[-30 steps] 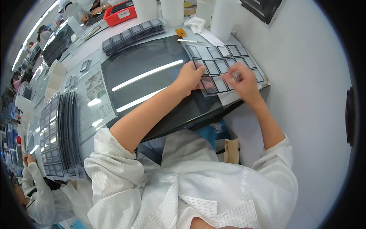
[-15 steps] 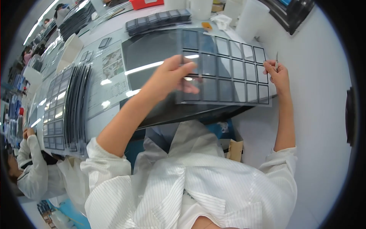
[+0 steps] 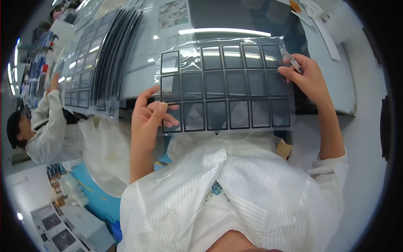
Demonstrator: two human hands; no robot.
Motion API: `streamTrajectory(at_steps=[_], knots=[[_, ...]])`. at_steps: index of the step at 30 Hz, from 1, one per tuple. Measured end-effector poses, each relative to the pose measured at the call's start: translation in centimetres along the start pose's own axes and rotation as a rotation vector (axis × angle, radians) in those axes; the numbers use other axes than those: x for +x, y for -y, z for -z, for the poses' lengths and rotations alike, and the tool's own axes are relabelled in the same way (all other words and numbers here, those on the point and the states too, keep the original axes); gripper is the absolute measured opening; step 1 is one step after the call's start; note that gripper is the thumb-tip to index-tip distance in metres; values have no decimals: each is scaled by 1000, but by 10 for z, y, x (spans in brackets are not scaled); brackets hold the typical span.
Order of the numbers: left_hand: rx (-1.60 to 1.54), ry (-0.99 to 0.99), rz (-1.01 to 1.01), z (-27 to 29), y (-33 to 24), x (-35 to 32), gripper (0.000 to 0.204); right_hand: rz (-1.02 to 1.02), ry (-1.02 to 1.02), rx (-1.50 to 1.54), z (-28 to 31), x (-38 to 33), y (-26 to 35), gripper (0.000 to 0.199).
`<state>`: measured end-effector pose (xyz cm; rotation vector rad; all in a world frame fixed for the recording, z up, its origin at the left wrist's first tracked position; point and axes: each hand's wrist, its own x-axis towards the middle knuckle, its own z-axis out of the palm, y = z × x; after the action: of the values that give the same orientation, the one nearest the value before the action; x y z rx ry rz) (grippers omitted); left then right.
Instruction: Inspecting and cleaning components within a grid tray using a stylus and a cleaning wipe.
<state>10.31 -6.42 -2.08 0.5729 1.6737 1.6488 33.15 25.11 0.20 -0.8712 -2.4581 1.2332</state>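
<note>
Head view: clear film sheet of black rectangular frames (image 3: 224, 86) lifted off the workbench (image 3: 336, 84), pinched by left hand (image 3: 147, 119) and right hand (image 3: 306, 77); frames apparently all in place, sheet not yet set down.

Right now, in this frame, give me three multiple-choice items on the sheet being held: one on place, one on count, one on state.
1. Where does the left hand grip the clear sheet?
A. lower left corner
B. top edge
C. right edge

2. How many rows of black frames does the sheet carry?
A. one
B. three
C. six

3. How is the sheet?
A. lifted in both hands
B. rolled into a tube
C. lying under the stack of sheets

Answers: 1 A, the thumb and fingers pinch that corner. 2 B, three rows show. 3 A, the right hand holds the upper right corner, and the white coat shows through the sheet.
</note>
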Motion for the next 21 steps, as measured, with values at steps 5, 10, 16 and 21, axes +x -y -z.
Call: streamTrajectory(at_steps=[5,10,16,21], knots=[[-238,-103,102,2,23,-12,37,-50,19,-122,-1,4,2,23],[-102,-88,70,20,30,-13,23,-96,50,62,-5,4,21,30],[-140,-104,85,35,21,0,18,86,-40,-372,0,10,26,27],[-134,61,286,38,11,-3,20,166,75,-110,-46,14,80,21]])
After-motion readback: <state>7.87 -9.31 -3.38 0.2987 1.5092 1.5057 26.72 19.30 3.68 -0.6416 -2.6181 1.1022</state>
